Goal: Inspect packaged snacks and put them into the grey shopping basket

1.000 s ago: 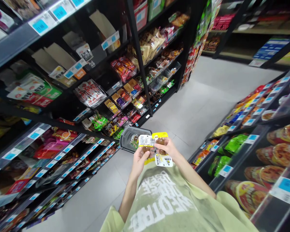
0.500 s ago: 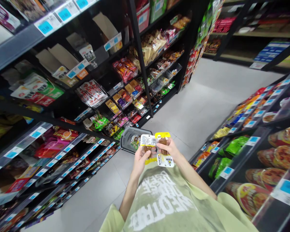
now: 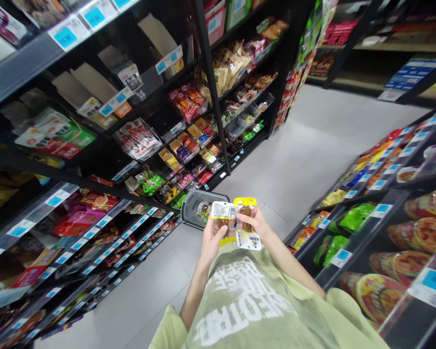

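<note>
Shirt (image 3: 240, 310): pale green with big white lettering, filling the bottom of the view, right below the hands.
Left hand (image 3: 210, 238): here it is, clamped on a packet, thumb across the front, the other fingers mostly hidden behind.
Left packet (image 3: 230, 226): clear over a brown filling, white band up top, yellow strip at the bottom; it sits between thumb and fingers, rising above the thumb tip.
Right hand (image 3: 258, 227): and this one is closed on a second packet, one digit stretched leftward over the front; the rest is hard to make out.
Right packet (image 3: 248, 236): yellow at the top, brown in the middle, white label below; that digit crosses its middle, so both ends show beyond the grip.
Packets together: side by side and upright; whether their edges touch, I cannot tell.
Basket (image 3: 211, 195): grey, on the floor (image 3: 305, 140) beyond the left hand, small packs inside.
Right shelf: noodle bowls (image 3: 376, 295) close by, green bags (image 3: 356, 218) beside them.
Far end: blue boxes (image 3: 414, 72) stacked low.
</note>
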Demonstrator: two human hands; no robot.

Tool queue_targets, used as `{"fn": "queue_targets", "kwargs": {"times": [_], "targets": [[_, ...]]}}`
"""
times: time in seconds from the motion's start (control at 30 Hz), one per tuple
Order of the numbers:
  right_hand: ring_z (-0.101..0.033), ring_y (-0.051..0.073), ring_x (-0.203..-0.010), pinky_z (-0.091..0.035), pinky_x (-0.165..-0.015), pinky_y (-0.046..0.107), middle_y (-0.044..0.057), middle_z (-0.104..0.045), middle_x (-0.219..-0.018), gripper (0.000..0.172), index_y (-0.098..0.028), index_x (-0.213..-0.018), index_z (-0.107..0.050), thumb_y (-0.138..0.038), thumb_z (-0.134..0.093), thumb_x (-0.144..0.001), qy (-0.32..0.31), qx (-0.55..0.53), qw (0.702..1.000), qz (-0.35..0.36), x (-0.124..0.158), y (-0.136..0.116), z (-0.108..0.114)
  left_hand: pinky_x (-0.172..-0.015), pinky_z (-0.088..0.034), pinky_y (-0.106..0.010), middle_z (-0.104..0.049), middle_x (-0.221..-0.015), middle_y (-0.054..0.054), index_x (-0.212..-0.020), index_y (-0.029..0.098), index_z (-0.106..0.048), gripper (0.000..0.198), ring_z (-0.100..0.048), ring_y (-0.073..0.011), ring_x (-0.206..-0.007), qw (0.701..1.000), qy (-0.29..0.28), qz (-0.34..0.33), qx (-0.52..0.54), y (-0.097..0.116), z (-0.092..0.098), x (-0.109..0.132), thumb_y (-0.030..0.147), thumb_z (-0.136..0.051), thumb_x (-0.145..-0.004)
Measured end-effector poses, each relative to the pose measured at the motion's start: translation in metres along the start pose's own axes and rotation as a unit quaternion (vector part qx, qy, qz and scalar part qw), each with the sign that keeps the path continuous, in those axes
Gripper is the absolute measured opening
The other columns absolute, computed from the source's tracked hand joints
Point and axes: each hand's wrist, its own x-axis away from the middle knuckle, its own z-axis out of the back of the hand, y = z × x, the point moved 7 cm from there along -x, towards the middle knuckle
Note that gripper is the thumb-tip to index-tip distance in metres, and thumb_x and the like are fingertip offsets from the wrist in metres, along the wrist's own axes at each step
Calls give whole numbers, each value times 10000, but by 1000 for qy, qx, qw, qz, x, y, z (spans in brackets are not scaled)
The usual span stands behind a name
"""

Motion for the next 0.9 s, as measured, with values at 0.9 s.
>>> {"fn": "queue_targets", "kwargs": {"times": [0.9], "targets": [[-518, 95, -459, -426, -455, 221, -1, -646, -621, 434, -159, -972, -776, -418, -880, -640, 9, -52, 998, -36, -7, 9, 12, -664, -602, -330, -741, -1123, -103, -1607, 291, -155, 1018, -740, -244, -771, 998, 57, 41, -8, -25, 18, 5, 483, -757, -808]]}}
